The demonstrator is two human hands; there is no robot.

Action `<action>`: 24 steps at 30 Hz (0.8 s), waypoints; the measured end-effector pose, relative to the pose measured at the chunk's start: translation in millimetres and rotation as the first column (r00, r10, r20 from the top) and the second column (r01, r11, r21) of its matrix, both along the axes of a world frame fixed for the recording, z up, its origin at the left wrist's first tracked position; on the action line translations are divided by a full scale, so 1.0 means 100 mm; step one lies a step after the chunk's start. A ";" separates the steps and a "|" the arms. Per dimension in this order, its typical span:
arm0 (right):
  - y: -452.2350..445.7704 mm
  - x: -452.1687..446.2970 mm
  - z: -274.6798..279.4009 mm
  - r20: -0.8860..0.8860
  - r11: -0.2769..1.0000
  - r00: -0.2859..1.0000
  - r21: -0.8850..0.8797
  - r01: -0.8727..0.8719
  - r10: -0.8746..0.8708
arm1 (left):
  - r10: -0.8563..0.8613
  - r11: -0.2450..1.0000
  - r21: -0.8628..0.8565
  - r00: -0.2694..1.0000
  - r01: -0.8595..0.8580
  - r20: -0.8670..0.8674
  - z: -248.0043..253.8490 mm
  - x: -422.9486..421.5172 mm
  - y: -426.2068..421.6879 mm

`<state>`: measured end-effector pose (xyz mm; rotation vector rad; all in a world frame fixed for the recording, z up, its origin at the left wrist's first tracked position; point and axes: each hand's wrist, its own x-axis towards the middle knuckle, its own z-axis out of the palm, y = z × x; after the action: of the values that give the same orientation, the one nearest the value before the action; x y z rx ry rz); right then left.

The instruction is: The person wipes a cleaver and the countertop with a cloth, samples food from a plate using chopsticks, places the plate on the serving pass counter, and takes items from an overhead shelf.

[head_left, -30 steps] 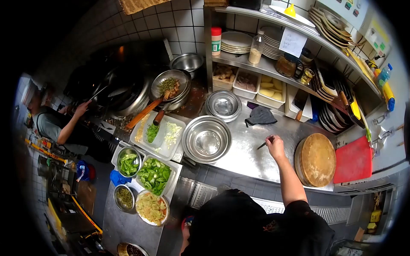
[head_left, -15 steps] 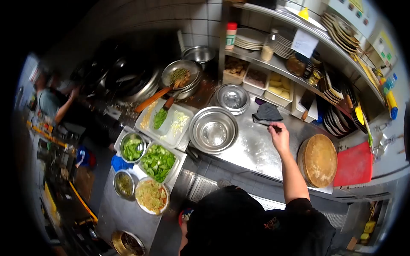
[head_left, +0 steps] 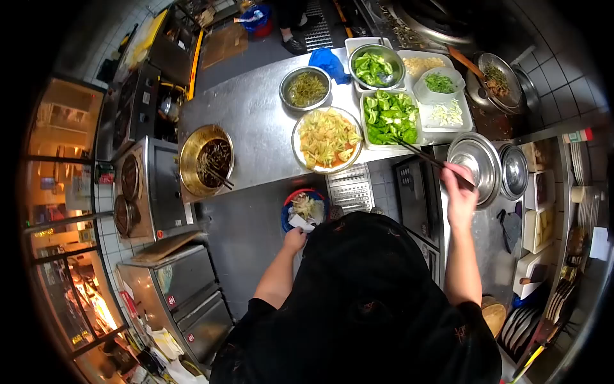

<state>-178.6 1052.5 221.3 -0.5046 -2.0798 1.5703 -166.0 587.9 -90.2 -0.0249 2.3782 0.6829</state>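
My right hand (head_left: 460, 201) grips a pair of dark chopsticks (head_left: 430, 157). Their tips reach the front edge of the white tub of cut green peppers (head_left: 389, 115). Behind that hand stands a stack of steel bowls (head_left: 491, 168). Down at the lower middle, my left hand (head_left: 295, 239) pinches a white piece that looks like paper (head_left: 300, 223). It is over a red and blue bin (head_left: 286, 208) with pale vegetable scraps inside. On the counter above sits a plate of shredded cabbage (head_left: 327, 137), beside a bowl of green strips (head_left: 306, 88).
A gold-coloured bowl (head_left: 187, 157) with dark strips and chopsticks stands at the steel counter's (head_left: 256, 150) left end. A tray (head_left: 462, 120) of chopped vegetables lies at right, near a pan (head_left: 473, 96). Another person's shoe (head_left: 294, 45) shows at the top.
The view has swung left toward the prep counter. My right hand has gone from beside the dark cloth to the pepper tub, chopsticks now plain. My left hand has come into view.
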 end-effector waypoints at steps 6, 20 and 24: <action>-0.53 -0.86 -0.28 0.059 0.917 0.977 0.336 -0.214 0.206 | 0.202 0.974 -0.126 0.973 -0.188 0.112 -0.36 0.77 -0.76; -1.41 -1.22 -0.59 0.144 0.800 0.800 0.069 -0.596 0.583 | 0.265 0.963 -0.100 0.950 -0.251 0.164 -0.38 0.84 -0.99; -1.51 -1.34 -0.76 0.120 0.826 0.821 0.023 -0.564 0.558 | 0.305 0.952 -0.059 0.948 -0.301 0.096 -0.29 0.60 -0.89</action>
<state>-312.3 901.4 145.3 0.0725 -2.5011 1.8143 -106.4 499.0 -119.6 -0.4433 2.3101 0.7509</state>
